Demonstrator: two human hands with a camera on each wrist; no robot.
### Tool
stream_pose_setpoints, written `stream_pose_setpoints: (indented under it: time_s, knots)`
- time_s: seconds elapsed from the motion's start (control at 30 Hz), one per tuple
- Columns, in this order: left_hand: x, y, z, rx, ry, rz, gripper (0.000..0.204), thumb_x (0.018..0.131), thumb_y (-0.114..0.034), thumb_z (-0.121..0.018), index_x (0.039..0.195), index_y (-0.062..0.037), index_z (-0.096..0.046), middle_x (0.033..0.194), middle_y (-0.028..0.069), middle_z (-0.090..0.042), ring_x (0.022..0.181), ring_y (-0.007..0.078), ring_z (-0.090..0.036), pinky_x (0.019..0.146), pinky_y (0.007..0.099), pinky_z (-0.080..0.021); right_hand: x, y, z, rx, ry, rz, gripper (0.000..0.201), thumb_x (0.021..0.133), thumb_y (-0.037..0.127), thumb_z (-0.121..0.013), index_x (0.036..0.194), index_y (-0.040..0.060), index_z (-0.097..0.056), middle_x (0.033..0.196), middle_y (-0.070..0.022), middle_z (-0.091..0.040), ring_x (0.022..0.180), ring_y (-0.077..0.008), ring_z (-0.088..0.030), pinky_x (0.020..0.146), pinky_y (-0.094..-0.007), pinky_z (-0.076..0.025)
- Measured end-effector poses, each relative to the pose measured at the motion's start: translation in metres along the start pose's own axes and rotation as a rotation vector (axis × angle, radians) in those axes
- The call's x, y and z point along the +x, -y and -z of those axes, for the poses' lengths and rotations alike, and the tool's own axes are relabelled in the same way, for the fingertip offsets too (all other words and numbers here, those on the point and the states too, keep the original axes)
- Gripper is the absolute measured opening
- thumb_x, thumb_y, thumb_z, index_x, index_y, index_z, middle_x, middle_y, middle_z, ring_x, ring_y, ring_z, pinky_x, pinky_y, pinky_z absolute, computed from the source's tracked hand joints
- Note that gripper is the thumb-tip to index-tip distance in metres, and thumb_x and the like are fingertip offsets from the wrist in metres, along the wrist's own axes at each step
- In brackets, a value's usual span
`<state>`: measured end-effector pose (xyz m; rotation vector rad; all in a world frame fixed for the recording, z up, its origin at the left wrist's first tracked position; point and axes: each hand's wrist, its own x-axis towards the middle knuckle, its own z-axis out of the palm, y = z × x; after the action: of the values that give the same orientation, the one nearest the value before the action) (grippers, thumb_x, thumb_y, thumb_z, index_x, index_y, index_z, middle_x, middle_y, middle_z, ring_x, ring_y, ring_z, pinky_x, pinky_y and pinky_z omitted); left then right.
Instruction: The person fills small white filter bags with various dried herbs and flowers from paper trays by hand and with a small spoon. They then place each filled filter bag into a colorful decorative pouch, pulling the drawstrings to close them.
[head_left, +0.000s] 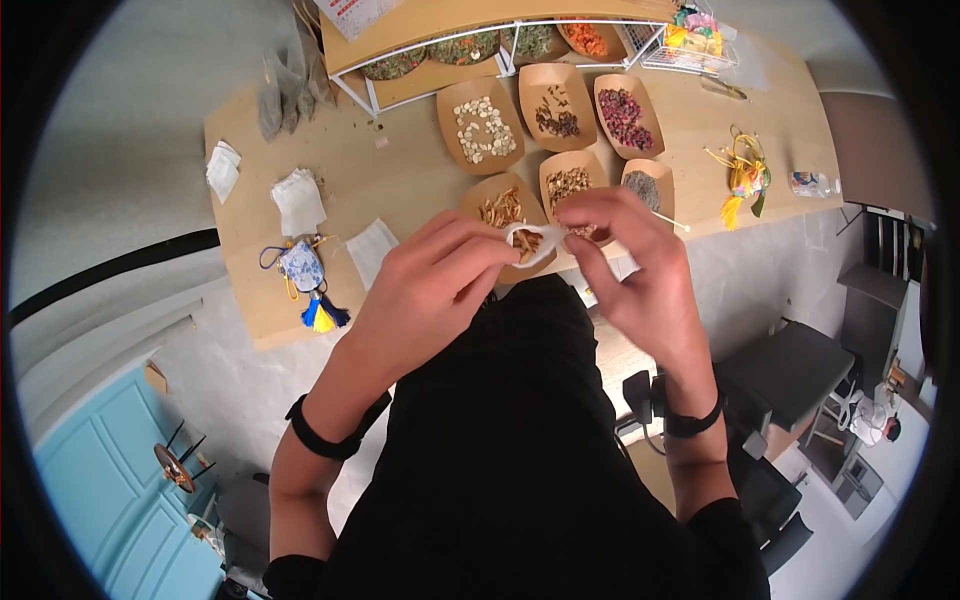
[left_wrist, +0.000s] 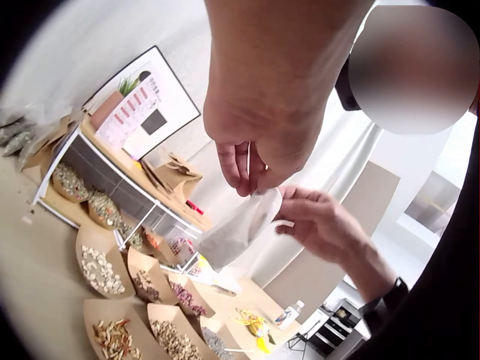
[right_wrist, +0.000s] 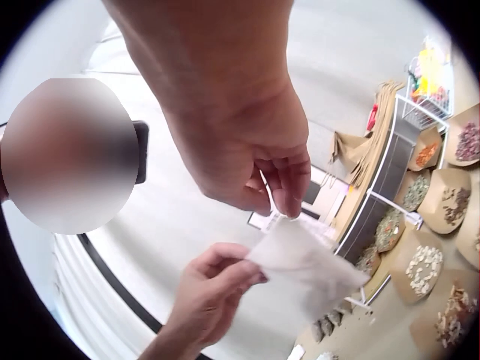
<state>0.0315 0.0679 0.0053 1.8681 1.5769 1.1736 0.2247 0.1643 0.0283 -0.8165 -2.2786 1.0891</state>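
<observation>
A small white pouch (head_left: 550, 238) hangs between both hands above the front trays, its mouth held open towards the head camera. Brown dried pieces (head_left: 526, 246) show inside it. My left hand (head_left: 430, 280) pinches one side of the rim between thumb and fingers. On the opposite side, my right hand (head_left: 645, 270) pinches the rim with thumb and forefinger. Seen from the right wrist, the thin pouch (right_wrist: 307, 270) hangs below the fingertips, with a darker filling faintly visible in its lower part. Just beneath it stands a paper tray of dried slices (head_left: 503, 207), partly covered by the left hand.
More paper trays hold white slices (head_left: 487, 130), brown pieces (head_left: 556, 122), dark red buds (head_left: 627, 120) and grey grains (head_left: 643, 188). White pouches (head_left: 298, 202) and a blue-patterned tasselled sachet (head_left: 302, 266) lie left. A yellow sachet (head_left: 747, 175) and bottle (head_left: 812, 184) are right. Behind stands a white-framed rack (head_left: 372, 92).
</observation>
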Motion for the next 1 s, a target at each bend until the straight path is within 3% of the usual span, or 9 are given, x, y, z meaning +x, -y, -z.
stream_pose_setpoints:
  time_s: [0.03, 0.1, 0.13, 0.23, 0.3, 0.57, 0.6, 0.7, 1.0]
  knots:
    - [0.003, -0.005, 0.007, 0.007, -0.004, -0.009, 0.015, 0.077, 0.005, -0.067, 0.089, -0.0034, -0.064, 0.085, 0.0073, -0.063, 0.079, 0.0263, -0.061, 0.068, 0.0364, -0.051, 0.001, -0.001, 0.001, -0.002, -0.006, 0.010, 0.028, 0.078, -0.005, -0.067, 0.105, 0.0004, -0.062, 0.109, -0.0115, -0.062, 0.089, -0.0300, -0.064, 0.076, -0.0355, -0.052]
    - [0.008, -0.013, 0.020, -0.064, -0.005, 0.008, 0.014, 0.078, 0.005, -0.068, 0.089, -0.0040, -0.065, 0.086, 0.0069, -0.065, 0.080, 0.0251, -0.062, 0.068, 0.0348, -0.051, 0.001, -0.005, -0.001, 0.315, 0.023, -0.221, 0.029, 0.078, -0.008, -0.069, 0.105, 0.0035, -0.067, 0.105, -0.0078, -0.066, 0.096, -0.0186, -0.063, 0.081, -0.0273, -0.048]
    - [0.008, -0.014, 0.023, -0.060, -0.006, -0.003, 0.014, 0.078, 0.005, -0.068, 0.089, -0.0040, -0.065, 0.086, 0.0069, -0.065, 0.080, 0.0251, -0.062, 0.068, 0.0348, -0.051, 0.001, -0.007, -0.005, 0.470, 0.025, -0.239, 0.028, 0.079, -0.007, -0.070, 0.105, 0.0030, -0.069, 0.104, -0.0073, -0.067, 0.098, -0.0174, -0.062, 0.084, -0.0280, -0.048]
    - [0.012, -0.018, 0.031, -0.028, 0.028, -0.011, 0.015, 0.078, 0.005, -0.068, 0.089, -0.0043, -0.066, 0.087, 0.0068, -0.065, 0.080, 0.0246, -0.063, 0.068, 0.0340, -0.051, 0.003, -0.008, -0.007, 0.453, 0.061, -0.105, 0.025, 0.080, -0.005, -0.071, 0.104, 0.0022, -0.070, 0.103, -0.0082, -0.067, 0.096, -0.0168, -0.063, 0.083, -0.0289, -0.049]
    - [0.013, -0.026, 0.041, -0.002, 0.007, -0.025, 0.018, 0.075, 0.010, -0.069, 0.088, -0.0024, -0.068, 0.086, 0.0082, -0.067, 0.078, 0.0222, -0.063, 0.067, 0.0304, -0.050, 0.005, 0.006, -0.001, 0.477, 0.022, -0.123, 0.021, 0.080, -0.005, -0.071, 0.099, 0.0021, -0.072, 0.102, -0.0090, -0.067, 0.095, -0.0169, -0.063, 0.082, -0.0295, -0.050]
    - [0.023, -0.040, 0.065, 0.082, -0.103, -0.038, 0.015, 0.078, 0.005, -0.067, 0.090, -0.0044, -0.068, 0.085, 0.0079, -0.066, 0.076, 0.0252, -0.063, 0.067, 0.0322, -0.050, 0.011, 0.043, 0.011, 0.118, -0.167, 0.120, 0.013, 0.084, 0.002, -0.070, 0.096, 0.0025, -0.074, 0.091, -0.0088, -0.065, 0.082, -0.0194, -0.060, 0.072, -0.0285, -0.048]
    - [0.026, -0.040, 0.068, 0.078, -0.116, -0.024, 0.014, 0.078, 0.005, -0.068, 0.090, -0.0041, -0.068, 0.085, 0.0084, -0.066, 0.076, 0.0254, -0.063, 0.067, 0.0321, -0.051, 0.014, 0.042, 0.004, 0.264, -0.200, 0.009, 0.011, 0.083, 0.004, -0.071, 0.094, 0.0025, -0.074, 0.090, -0.0088, -0.064, 0.081, -0.0197, -0.060, 0.072, -0.0289, -0.047]
    - [0.029, -0.041, 0.075, 0.064, -0.148, -0.120, 0.014, 0.079, 0.004, -0.067, 0.091, -0.0035, -0.068, 0.085, 0.0084, -0.066, 0.076, 0.0246, -0.063, 0.068, 0.0318, -0.051, 0.016, 0.052, 0.013, 0.135, -0.244, 0.125, 0.010, 0.083, 0.004, -0.071, 0.093, 0.0021, -0.074, 0.090, -0.0080, -0.064, 0.081, -0.0181, -0.060, 0.073, -0.0292, -0.048]
    - [0.028, -0.055, 0.083, -0.038, -0.160, -0.078, 0.013, 0.080, 0.004, -0.066, 0.092, -0.0028, -0.068, 0.085, 0.0077, -0.067, 0.079, 0.0222, -0.065, 0.071, 0.0298, -0.051, 0.020, 0.066, 0.013, 0.219, -0.279, 0.018, 0.008, 0.086, 0.005, -0.068, 0.090, -0.0021, -0.070, 0.088, -0.0076, -0.063, 0.081, -0.0165, -0.059, 0.074, -0.0279, -0.046]
